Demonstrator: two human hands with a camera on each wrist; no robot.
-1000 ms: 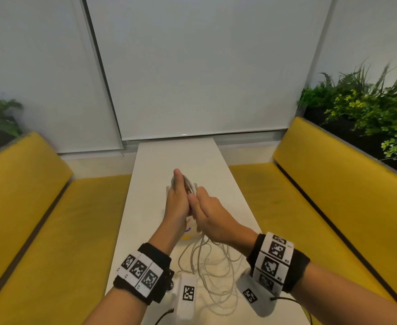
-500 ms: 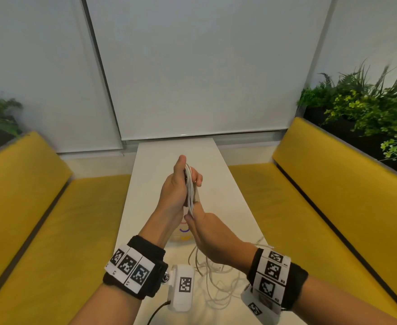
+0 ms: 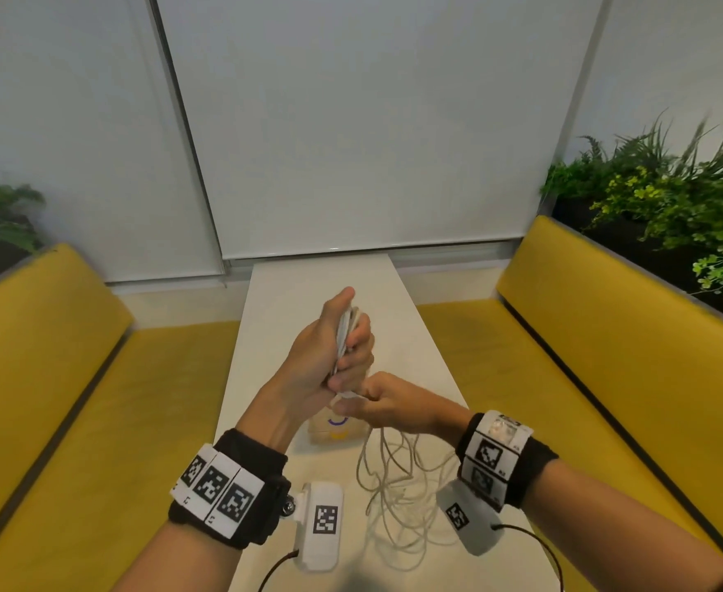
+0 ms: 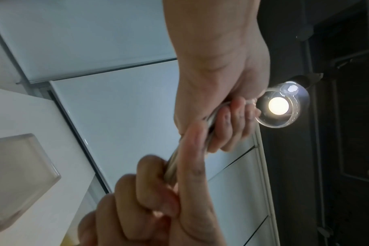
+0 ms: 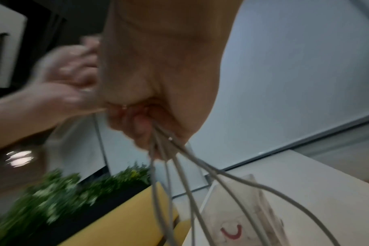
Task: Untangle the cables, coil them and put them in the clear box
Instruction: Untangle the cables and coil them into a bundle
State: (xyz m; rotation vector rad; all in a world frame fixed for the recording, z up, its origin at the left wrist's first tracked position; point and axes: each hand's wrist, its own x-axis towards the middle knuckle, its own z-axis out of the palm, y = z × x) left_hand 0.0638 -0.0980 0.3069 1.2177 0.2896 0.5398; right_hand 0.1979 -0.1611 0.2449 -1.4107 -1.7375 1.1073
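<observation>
My left hand (image 3: 346, 348) is raised over the white table (image 3: 415, 335), fingers curled round a coil of white cable (image 3: 344, 331). In the left wrist view the cable bundle (image 4: 173, 166) runs through that fist. Just below it, my right hand (image 3: 362, 399) pinches the same cable. Loose strands (image 5: 179, 174) drop from the right hand (image 5: 145, 119) to a tangled heap (image 3: 398, 502) on the table. The clear box (image 3: 338, 435) stands on the table under both hands and is partly hidden by them; it also shows as the box (image 4: 17, 174) and the box (image 5: 242, 216).
Yellow benches (image 3: 52, 378) flank the narrow table on both sides. Green plants (image 3: 667, 215) stand behind the right bench. White blinds (image 3: 351, 121) close off the far end. A lit ceiling lamp (image 4: 278, 106) shows in the left wrist view.
The left hand turned upright and rose a little with the coil. The right hand dipped below it along the cable, then came back up under the left fist.
</observation>
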